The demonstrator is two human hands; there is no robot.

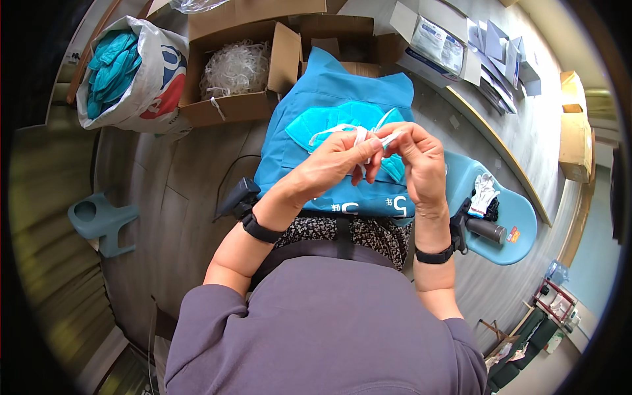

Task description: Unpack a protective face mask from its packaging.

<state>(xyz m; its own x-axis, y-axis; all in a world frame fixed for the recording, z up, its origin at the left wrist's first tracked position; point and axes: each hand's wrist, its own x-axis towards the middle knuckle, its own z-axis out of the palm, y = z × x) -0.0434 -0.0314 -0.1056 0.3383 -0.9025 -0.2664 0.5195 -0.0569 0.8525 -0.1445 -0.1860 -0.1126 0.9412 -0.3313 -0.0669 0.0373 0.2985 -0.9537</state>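
Over my lap, my left hand (339, 156) and my right hand (422, 155) meet, fingers pinched together. A thin white elastic strap (390, 139) runs between their fingertips, and both hands grip it. More of the white band loops around the left fingers. Right behind and under the hands, teal face masks (316, 122) lie on a blue cloth (286, 155) with white print along its near edge. A corner of teal mask also shows between the hands. The fingers hide part of the strap and how it joins the masks.
At the back left, a white bag (150, 105) holds teal masks, beside a cardboard box (227, 108) of clear-white straps. A blue stool (517, 227) at right carries white gloves (484, 194) and a dark cylinder (486, 230). Another stool (104, 220) stands left; an open carton (434, 49) stands back right.
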